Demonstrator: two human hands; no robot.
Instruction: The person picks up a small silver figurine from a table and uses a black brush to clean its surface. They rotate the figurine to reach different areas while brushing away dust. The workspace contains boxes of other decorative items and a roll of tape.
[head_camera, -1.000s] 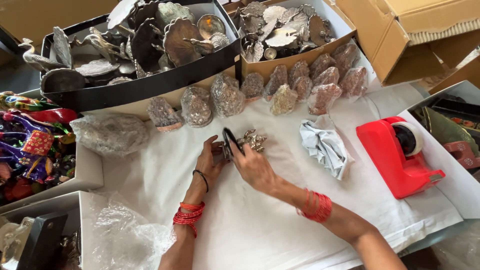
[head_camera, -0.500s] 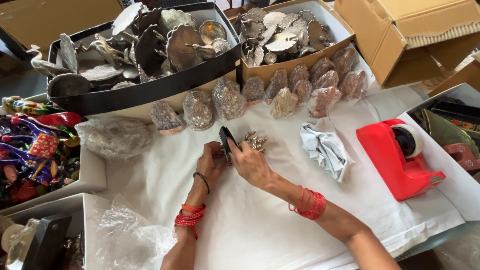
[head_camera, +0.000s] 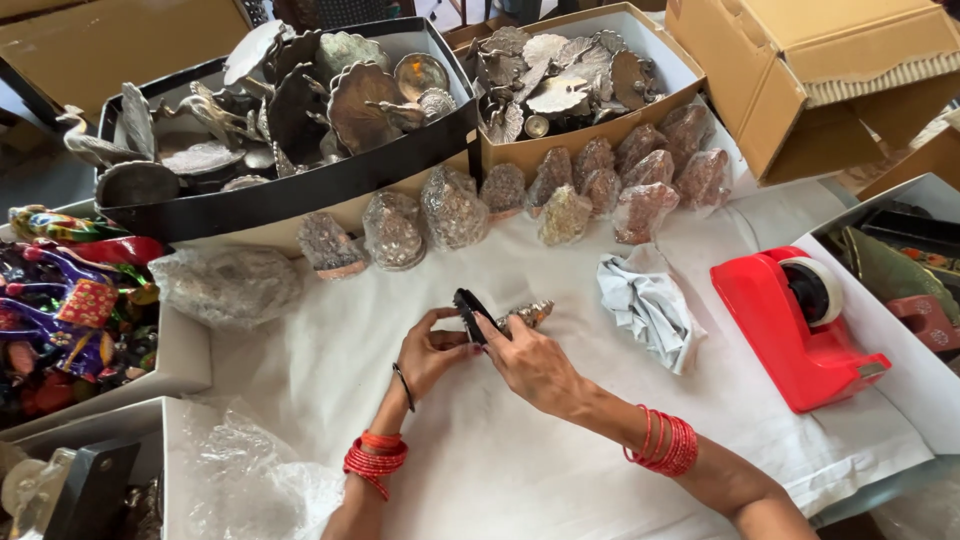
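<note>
— What is held at the middle of the white table cover (head_camera: 560, 480)?

— A small silver-coloured metal ornament (head_camera: 520, 317) is gripped between both hands, just above the cover. The left hand (head_camera: 432, 350) is closed around its near end, and a black backing piece (head_camera: 469, 315) is pinched at the fingertips. The right hand (head_camera: 535, 362) is clasped over the ornament from the other side, so that only the ornament's tip is seen past the knuckles.

— Has anything been altered in the last second?

— Little. The ornament is kept in the same spot between the same two hands; it is only turned slightly, and the black piece is now shown more edge-on. The view itself is shifted a touch, nothing more.

— And what is meant by that?

— The fitting of the two parts is judged to be still in hand, not finished. The crumpled grey cloth (head_camera: 648, 303) and the red tape dispenser (head_camera: 800, 325) are left untouched to the right, and the row of wrapped pieces (head_camera: 455, 210) behind is unchanged.
</note>
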